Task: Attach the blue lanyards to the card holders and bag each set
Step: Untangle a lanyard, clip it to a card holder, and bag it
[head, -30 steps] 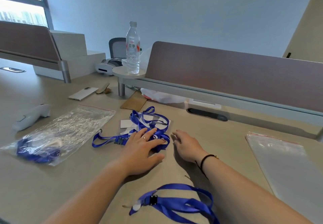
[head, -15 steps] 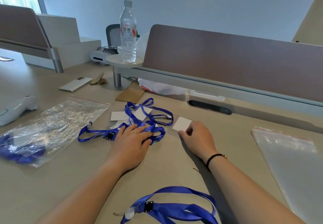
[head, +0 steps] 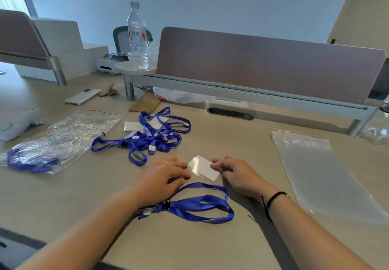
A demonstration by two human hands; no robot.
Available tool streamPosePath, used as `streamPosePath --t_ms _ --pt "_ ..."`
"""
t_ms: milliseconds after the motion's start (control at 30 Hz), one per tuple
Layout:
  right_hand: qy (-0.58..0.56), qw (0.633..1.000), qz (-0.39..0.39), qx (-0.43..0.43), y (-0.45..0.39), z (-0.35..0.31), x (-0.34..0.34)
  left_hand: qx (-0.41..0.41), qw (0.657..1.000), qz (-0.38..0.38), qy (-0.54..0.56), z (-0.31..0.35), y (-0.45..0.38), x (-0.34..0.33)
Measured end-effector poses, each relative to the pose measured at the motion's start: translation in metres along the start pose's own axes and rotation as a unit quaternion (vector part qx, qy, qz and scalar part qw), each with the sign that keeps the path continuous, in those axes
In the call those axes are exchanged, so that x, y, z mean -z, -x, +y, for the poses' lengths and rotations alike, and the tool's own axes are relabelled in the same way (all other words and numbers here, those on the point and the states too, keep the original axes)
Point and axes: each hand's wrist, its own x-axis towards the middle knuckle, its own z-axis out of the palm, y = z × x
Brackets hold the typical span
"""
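Observation:
A clear card holder (head: pixel 203 167) with a white insert lies on the desk between my hands. My right hand (head: pixel 236 173) pinches its right edge; my left hand (head: pixel 165 175) touches its left edge with the fingertips. A single blue lanyard (head: pixel 200 205) with a black buckle lies just in front of my hands. A tangled pile of blue lanyards (head: pixel 151 138) sits further back on several more card holders (head: pixel 132 126). At the left a zip bag (head: pixel 63 137) holds a bagged blue lanyard (head: pixel 29 161). Empty zip bags (head: pixel 320 175) lie at the right.
A water bottle (head: pixel 137 37) stands on a small round shelf by the brown desk divider (head: pixel 267 67). A white phone (head: pixel 82 97), a brown card (head: pixel 145 104), a crumpled white bag (head: pixel 179 95) and a white device (head: pixel 15 123) lie towards the back and left.
My right hand has dragged one card holder from beside the pile towards me. My left hand left the lanyard pile and came to the holder's left edge.

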Motion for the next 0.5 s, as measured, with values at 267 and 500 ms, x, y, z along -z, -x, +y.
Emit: streamPosePath --t_ms 267,500 --pt "-0.035 0.998 -0.041 0.031 0.039 -0.011 -0.013 0.008 0.999 -0.009 0.040 0.027 0.029 -0.006" --pt "-0.021 0.997 -0.052 0.046 0.072 -0.022 -0.017 -0.003 0.998 -0.047 0.042 0.037 0.046 0.005"
